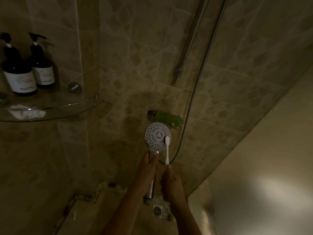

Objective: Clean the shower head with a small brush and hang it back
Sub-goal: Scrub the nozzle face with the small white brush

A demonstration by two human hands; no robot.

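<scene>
Brush [167,149] on shower head [156,136]; bottles [20,72], perhaps "NAOTO"

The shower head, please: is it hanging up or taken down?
Taken down: the left hand grips the shower head by its handle; right hand holds the brush.

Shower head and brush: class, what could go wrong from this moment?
The right hand holds the brush only by its lower end, so it may slip and fall near the floor drain.
The bristles sit at the right edge of the shower head; in this dim light, other nozzles may get missed.
</scene>
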